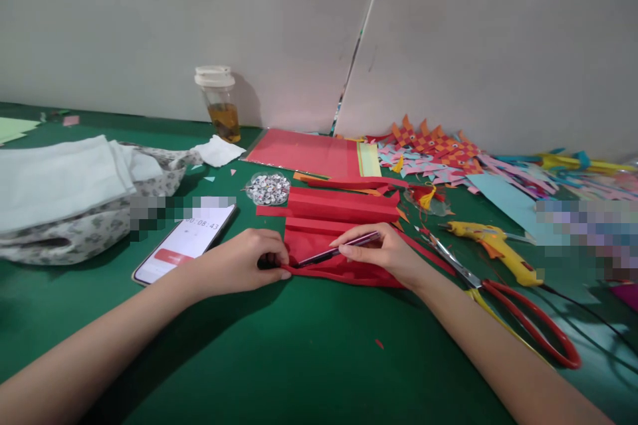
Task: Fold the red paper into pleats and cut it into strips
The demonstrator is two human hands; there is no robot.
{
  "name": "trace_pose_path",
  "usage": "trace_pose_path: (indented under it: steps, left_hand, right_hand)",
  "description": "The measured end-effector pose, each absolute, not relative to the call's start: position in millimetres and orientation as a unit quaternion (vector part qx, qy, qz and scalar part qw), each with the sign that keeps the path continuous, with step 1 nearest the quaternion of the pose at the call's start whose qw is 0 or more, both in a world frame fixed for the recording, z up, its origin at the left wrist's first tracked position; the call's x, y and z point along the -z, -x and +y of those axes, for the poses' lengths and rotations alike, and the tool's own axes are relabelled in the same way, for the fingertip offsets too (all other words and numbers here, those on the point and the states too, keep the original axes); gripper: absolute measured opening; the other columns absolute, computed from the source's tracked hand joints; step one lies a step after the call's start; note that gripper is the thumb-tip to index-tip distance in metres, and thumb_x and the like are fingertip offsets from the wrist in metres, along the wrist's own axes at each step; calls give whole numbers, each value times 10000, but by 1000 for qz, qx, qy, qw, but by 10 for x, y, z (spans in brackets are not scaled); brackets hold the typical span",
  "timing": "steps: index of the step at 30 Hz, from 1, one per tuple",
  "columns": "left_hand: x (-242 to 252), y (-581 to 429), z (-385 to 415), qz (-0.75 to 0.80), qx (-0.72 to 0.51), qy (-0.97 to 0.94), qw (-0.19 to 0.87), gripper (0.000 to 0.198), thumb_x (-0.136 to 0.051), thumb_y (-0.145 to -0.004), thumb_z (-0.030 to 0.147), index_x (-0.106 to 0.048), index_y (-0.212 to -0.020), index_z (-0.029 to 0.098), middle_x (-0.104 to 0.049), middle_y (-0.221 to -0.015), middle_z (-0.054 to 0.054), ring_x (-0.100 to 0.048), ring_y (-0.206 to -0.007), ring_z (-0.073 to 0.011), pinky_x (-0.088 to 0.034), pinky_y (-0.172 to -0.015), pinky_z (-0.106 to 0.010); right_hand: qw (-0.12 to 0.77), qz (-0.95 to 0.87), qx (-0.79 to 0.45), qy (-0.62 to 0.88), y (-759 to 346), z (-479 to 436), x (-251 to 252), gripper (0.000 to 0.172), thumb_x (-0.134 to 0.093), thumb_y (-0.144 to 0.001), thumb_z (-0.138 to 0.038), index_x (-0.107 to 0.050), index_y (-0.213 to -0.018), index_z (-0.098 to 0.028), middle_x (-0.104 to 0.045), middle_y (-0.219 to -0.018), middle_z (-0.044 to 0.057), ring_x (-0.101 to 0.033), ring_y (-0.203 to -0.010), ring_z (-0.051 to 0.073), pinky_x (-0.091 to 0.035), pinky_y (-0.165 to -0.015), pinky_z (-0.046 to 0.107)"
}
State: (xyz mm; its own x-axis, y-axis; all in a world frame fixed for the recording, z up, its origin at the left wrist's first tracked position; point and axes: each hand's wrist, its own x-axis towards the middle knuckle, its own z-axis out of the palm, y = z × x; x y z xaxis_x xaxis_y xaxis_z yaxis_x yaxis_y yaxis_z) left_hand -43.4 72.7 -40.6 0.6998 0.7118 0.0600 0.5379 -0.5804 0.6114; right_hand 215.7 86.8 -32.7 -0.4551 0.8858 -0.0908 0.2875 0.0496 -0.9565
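Observation:
A sheet of red paper [319,239] with folds across it lies on the green table in front of me. My left hand [266,255] pinches its near left corner between thumb and fingers. In my right hand [376,252] is a slim dark pen [319,256], held low and slanted, its tip close to my left fingertips at the paper's near edge. Whether the tip touches the paper I cannot tell. Just beyond lies another folded red paper piece [343,204].
Left are a phone [174,249] and a tissue pack on patterned cloth [90,229]. A lidded cup [222,106] and a dish of googly eyes [268,188] stand farther back. Scissors [478,282], a yellow glue gun [498,249] and woven paper fish [433,146] lie right.

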Motion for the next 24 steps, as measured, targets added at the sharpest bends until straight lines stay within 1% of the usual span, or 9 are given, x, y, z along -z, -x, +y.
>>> trace_pose_path:
  steps: [3,9,11,14,17,20,24]
  left_hand:
    - [419,416,728,372,-154,-871,282,140,-577,-809,309,-621,-781,178,-591,-803,-12,-552,-700,-108,-420,-610,-217]
    - [448,396,720,390,-158,-868,265,145,-583,-799,300,-615,-751,167,-586,-777,-9,-536,-660,-98,-407,-591,-219]
    - [452,401,723,386,-155,-871,261,131,-583,-796,288,-617,-755,168,-590,-783,-11,-538,-673,-102,-410,-604,-225]
    - [451,404,727,381,-159,-874,257,128,-578,-796,277,-618,-753,163,-593,-778,-17,-538,-680,-106,-411,-608,-229]
    - [444,400,729,381,-161,-873,259,127,-576,-794,271,-622,-756,159,-593,-774,-22,-539,-678,-108,-411,-601,-229]
    - [440,402,732,379,-162,-873,261,123,-578,-796,267,-620,-756,158,-589,-770,-20,-539,-675,-106,-409,-598,-229]
    - [454,425,747,358,-165,-878,272,123,-586,-797,274,-613,-758,160,-580,-765,-13,-535,-671,-104,-403,-590,-226]
  right_hand:
    - [280,-670,-530,438,-2161,876,329,204,-699,-689,-357,-731,-805,-192,-719,-779,40,-642,-679,162,-484,-633,253]
    - [269,-664,-534,449,-2183,899,325,198,-701,-677,-373,-728,-779,-206,-719,-833,46,-640,-679,168,-485,-661,276]
    - [269,-660,-535,454,-2210,903,299,192,-705,-665,-378,-727,-746,-206,-717,-787,41,-631,-654,166,-477,-640,275]
    - [271,-659,-522,469,-2308,911,242,173,-696,-668,-380,-727,-710,-215,-691,-657,20,-610,-609,155,-451,-599,260]
    - [274,-666,-500,481,-2470,939,200,162,-699,-659,-378,-721,-675,-218,-675,-633,15,-598,-609,158,-436,-590,262]
    - [302,-666,-482,483,-2598,974,194,170,-710,-634,-380,-708,-639,-210,-673,-651,23,-593,-629,170,-442,-598,270]
    - [379,-633,-463,492,-2537,958,213,140,-715,-646,-366,-710,-675,-229,-698,-736,27,-587,-621,158,-468,-606,271]
